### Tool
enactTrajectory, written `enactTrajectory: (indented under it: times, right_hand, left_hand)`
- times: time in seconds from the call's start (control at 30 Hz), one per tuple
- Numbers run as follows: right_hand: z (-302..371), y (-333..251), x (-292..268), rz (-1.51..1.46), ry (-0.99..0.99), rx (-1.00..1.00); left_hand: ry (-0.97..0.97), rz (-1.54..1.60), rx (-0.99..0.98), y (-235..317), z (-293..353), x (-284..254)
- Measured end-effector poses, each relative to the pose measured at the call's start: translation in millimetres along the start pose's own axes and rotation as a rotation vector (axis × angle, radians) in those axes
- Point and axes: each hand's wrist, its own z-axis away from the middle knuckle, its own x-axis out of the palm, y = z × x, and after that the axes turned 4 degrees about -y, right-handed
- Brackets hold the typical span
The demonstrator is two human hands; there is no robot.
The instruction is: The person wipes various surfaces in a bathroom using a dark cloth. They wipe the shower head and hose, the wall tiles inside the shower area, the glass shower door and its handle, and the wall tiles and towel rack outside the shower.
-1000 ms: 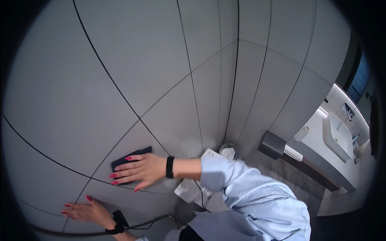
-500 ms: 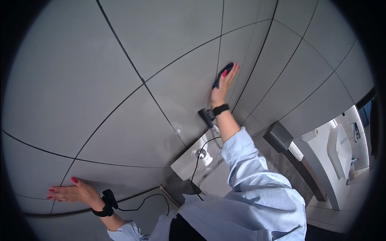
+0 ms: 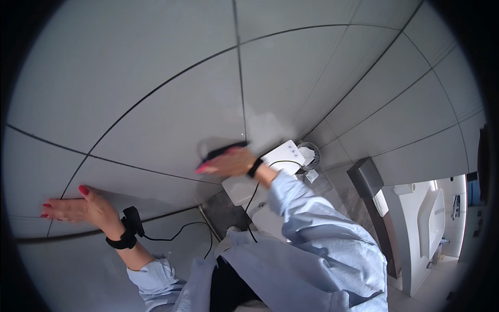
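My right hand [image 3: 228, 162], smeared by motion, presses a dark, flat folded cloth [image 3: 215, 152] against the grey tiled wall [image 3: 171, 125]. Its fingers point left along the cloth, just above the white toilet tank [image 3: 236, 191]. A wet-looking sheen shows on the tiles to the right of it. At the lower left, my left hand [image 3: 86, 209] rests on the same wall with its fingers stretched out and nothing in them. Each wrist wears a black strap; the left one carries a small black device [image 3: 133, 221] with a cable.
Below my right arm stands the white toilet [image 3: 270, 223]. A waste bin [image 3: 312, 156] with white paper sits in the corner, beside a scrap [image 3: 312, 176] on the floor. A dark grey box [image 3: 365, 177] and a white washbasin [image 3: 432, 223] are on the right. Thin black cables hang near my body.
My right hand has swept down and to the left across the tiles with the cloth. My left hand stays on the wall. The view has shifted, bringing the waste bin into sight.
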Motion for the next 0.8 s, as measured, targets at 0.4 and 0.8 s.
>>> enactTrajectory:
  times: [0.4, 0.8]
  right_hand:
    - [96.2, 129.2, -65.5, -0.381, 1.522, 1.099]
    - [-154.0, -13.2, -205.7, 0.194, 1.098, 0.743]
  left_hand:
    - [0.118, -0.031, 0.058, -4.8, 0.7, 3.9]
    - [0.02, 0.231, -0.065, 8.9, 0.5, 2.0]
